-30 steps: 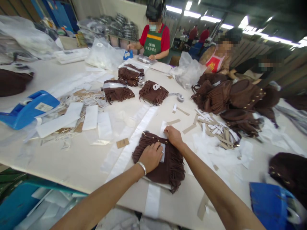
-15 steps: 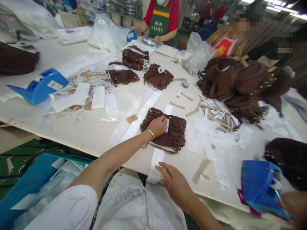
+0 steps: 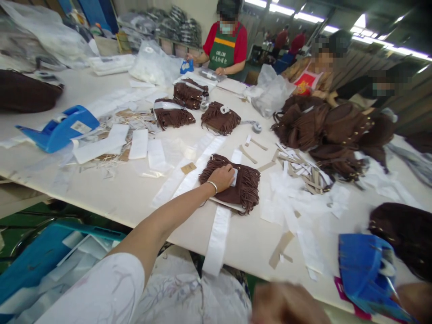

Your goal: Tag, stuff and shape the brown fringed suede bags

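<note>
Left hand pins the fringed bag

The left hand [image 3: 222, 177] lies flat, fingers loosely curled, pressing a white tag on a brown fringed bag [image 3: 245, 189] near the front of the desk [image 3: 111, 198]. A white strip [image 3: 216, 243] runs under the bag and over the desk edge. The right hand [image 3: 286, 303] is blurred at the bottom; its grip cannot be told

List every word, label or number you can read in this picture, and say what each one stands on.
"OILUN": on the green apron of the person at the table's far end; the line beneath it is too small to read.
White label on the blue tape dispenser: blurred, unreadable.
Print on the red apron: blurred, unreadable.
</note>
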`<state>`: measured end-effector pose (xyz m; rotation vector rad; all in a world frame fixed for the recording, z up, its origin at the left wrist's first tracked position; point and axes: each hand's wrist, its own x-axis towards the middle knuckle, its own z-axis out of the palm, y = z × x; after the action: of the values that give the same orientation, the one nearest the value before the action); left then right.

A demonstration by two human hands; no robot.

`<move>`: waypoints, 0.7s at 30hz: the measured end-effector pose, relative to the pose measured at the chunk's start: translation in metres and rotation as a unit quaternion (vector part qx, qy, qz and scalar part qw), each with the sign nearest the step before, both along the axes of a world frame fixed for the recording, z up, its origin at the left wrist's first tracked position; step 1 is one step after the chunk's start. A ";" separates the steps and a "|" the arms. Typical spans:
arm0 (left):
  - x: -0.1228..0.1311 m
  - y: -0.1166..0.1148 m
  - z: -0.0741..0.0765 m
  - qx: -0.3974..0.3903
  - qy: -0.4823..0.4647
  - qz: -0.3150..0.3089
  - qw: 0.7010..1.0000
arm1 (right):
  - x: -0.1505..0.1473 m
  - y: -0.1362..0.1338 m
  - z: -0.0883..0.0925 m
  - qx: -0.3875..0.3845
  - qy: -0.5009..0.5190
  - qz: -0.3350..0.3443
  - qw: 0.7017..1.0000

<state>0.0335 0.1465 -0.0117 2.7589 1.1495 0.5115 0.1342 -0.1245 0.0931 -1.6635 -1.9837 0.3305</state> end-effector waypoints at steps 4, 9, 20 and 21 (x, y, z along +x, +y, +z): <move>0.002 0.005 -0.002 -0.007 -0.002 0.006 1.000 | -0.008 0.010 -0.037 -0.101 -0.014 0.027 0.994; 0.004 0.008 -0.004 -0.008 -0.003 0.004 1.000 | -0.009 0.020 -0.079 -0.164 -0.037 0.110 0.980; 0.003 0.008 -0.003 -0.021 -0.004 0.003 1.000 | 0.002 0.043 -0.082 -0.296 0.105 0.073 0.947; 0.003 0.008 -0.003 -0.024 -0.005 0.004 1.000 | 0.005 0.045 -0.081 -0.310 0.127 0.067 0.940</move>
<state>0.0363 0.1542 -0.0146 2.7101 1.1543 0.4928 0.1394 -0.0799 0.0122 -1.7169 -1.9028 1.2657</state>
